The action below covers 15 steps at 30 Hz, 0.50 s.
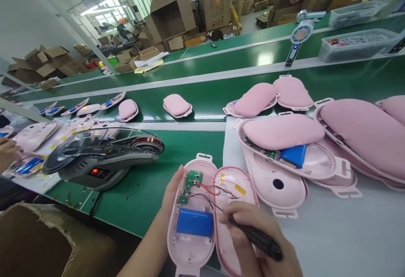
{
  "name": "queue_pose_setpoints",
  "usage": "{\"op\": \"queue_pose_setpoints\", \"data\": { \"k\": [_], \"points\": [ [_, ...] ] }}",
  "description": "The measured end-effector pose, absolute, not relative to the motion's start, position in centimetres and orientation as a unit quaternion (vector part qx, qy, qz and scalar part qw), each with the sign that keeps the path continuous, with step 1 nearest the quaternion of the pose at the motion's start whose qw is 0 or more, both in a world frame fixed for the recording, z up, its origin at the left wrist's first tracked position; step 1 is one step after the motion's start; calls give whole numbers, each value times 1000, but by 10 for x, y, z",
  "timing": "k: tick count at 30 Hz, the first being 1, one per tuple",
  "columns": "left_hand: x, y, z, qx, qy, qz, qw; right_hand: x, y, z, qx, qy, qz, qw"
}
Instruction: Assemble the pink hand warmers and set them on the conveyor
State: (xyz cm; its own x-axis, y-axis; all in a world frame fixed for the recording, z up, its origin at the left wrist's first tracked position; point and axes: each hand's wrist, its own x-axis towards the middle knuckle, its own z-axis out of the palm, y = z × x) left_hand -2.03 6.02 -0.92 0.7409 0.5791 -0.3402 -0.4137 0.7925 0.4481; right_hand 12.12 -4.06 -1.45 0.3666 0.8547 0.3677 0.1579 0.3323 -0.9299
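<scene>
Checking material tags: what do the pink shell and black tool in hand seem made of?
Shell: likely hard plastic, smooth, glossy, with moulded posts and highlights.
Tool: handle probably plastic, black with a sheen; shaft perhaps metal, too thin to tell.

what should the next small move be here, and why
Probably nudge the wires inward with the tool: they loop across where the two open shells meet and could get pinched there, and the right hand holds the tool close to them.
</scene>
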Motion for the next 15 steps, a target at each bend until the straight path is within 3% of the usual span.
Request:
{"op": "queue_pose_setpoints", "data": {
  "k": [15],
  "points": [
    [-22, 60, -9, 115, 254, 253, 926, 107, -25, -17, -509, -492, 310, 635]
  ]
}}
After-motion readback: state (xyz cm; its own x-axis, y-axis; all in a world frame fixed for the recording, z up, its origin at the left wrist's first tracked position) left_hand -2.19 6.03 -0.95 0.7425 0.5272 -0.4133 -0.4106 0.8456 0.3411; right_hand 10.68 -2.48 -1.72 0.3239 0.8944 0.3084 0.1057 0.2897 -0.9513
